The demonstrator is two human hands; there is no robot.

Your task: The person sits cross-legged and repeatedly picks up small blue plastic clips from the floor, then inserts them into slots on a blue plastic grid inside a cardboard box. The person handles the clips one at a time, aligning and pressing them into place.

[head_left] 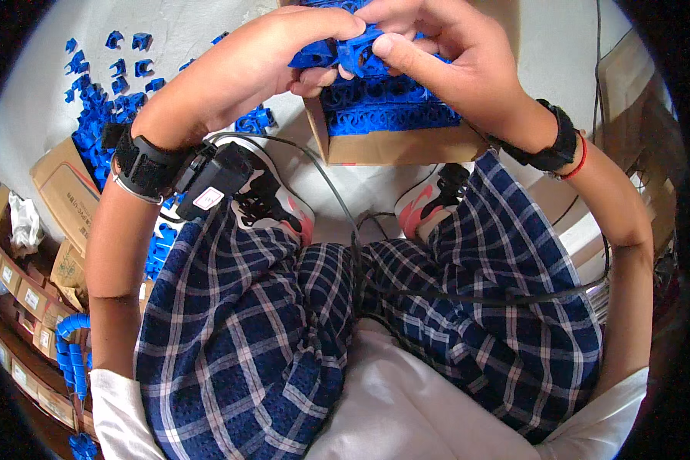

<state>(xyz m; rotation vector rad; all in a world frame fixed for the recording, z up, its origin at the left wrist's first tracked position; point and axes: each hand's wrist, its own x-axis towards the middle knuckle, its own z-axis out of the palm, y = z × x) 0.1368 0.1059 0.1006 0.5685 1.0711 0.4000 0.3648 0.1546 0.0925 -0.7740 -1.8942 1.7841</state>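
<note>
Over an open cardboard box (406, 149), both my hands meet on blue plastic clips (356, 57). My left hand (276, 50) closes its fingers and thumb on them from the left. From the other side my right hand (456, 57) pinches them, its thumb pressed against the front. How many clips I hold is hard to tell, as fingers cover part of them. Inside the box, right below my hands, more blue clips (391, 119) stand packed in tight rows.
Left on the pale floor lies a heap of loose blue clips (92, 115), with several scattered singly. A cardboard carton (65, 188) and stacked small boxes (27, 295) stand farther left. A black cable (475, 300) crosses my lap. My shoes (272, 192) flank the box's near edge.
</note>
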